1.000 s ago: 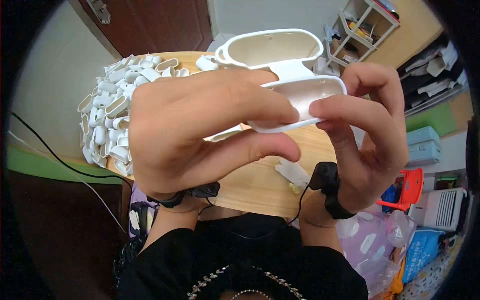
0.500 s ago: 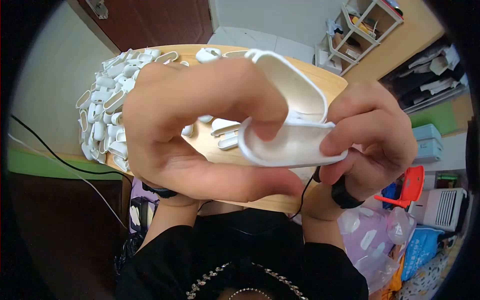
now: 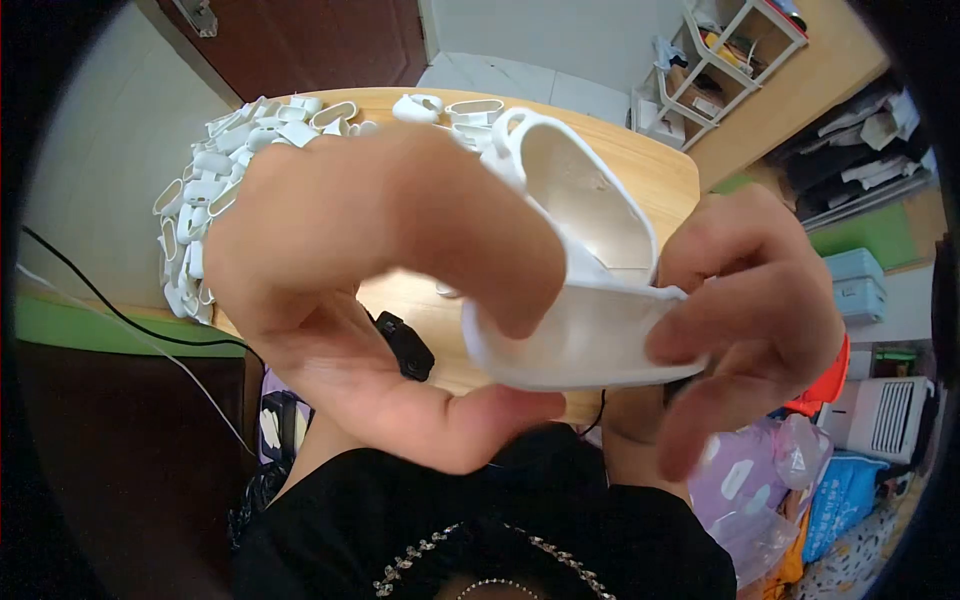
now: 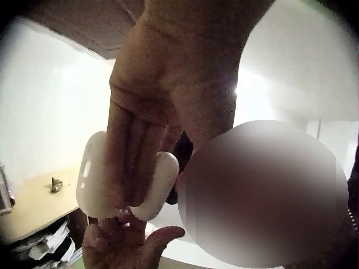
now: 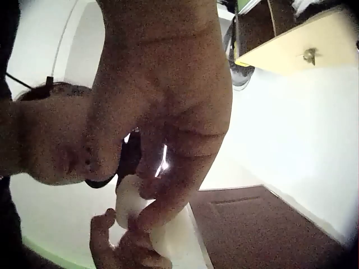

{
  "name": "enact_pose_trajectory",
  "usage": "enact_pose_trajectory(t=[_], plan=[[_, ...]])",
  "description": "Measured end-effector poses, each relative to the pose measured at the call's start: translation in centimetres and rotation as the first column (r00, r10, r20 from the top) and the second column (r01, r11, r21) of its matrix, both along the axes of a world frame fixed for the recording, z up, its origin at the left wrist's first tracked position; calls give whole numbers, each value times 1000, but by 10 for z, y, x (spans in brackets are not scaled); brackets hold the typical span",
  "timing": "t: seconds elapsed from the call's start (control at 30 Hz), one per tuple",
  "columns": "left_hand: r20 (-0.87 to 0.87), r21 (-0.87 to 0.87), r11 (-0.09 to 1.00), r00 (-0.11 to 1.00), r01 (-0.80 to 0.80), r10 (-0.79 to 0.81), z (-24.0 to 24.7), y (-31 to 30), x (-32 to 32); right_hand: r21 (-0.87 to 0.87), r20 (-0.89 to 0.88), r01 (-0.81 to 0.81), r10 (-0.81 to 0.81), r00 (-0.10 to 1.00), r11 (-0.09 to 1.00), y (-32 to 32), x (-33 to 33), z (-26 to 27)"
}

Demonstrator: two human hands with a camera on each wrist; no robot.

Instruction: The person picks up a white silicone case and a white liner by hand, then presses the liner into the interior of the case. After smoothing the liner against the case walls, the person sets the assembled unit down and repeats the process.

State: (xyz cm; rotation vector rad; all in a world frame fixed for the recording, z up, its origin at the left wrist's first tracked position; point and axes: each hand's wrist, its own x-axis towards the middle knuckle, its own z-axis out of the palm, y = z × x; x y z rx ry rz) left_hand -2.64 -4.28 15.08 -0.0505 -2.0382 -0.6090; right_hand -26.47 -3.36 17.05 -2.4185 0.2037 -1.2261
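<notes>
Both hands hold one white silicone earbud-case cover [image 3: 585, 300] close to the head camera, above the table. Its lid half [image 3: 575, 185] is folded open upward, the lower cup lies sideways. My left hand [image 3: 390, 270] grips the cover from the left, fingers curled over its top and thumb beneath. My right hand [image 3: 745, 310] pinches the cup's right end. In the left wrist view the left hand's fingers [image 4: 132, 162] lie across the white cover [image 4: 92, 176]. The right wrist view shows the right hand [image 5: 162, 134] curled round the cover [image 5: 132, 204].
A big heap of white covers [image 3: 215, 200] lies on the round wooden table [image 3: 655, 165] at the left. A few loose covers [image 3: 450, 108] lie at its far edge. A white shelf rack [image 3: 725, 50] stands beyond; a red stool [image 3: 825, 385] and bags at right.
The hands have drawn the cover nearer to the camera and lower. The lid, wide open a second ago, has folded up against the cup and the cover has turned sideways.
</notes>
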Motion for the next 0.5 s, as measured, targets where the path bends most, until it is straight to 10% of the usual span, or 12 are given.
enact_pose_trajectory(t=[0.13,0.23,0.5], plan=[[-114,361,927,991,106,-69,7,-1,-5,-60,62,188,-184,981,980,6,4,-6],[-215,580,793,903,-188,372,5,20,-28,-176,46,311,-307,950,934,6,3,-6],[-183,691,637,770,-342,612,12,33,-53,333,148,441,-508,848,833,20,23,-10]])
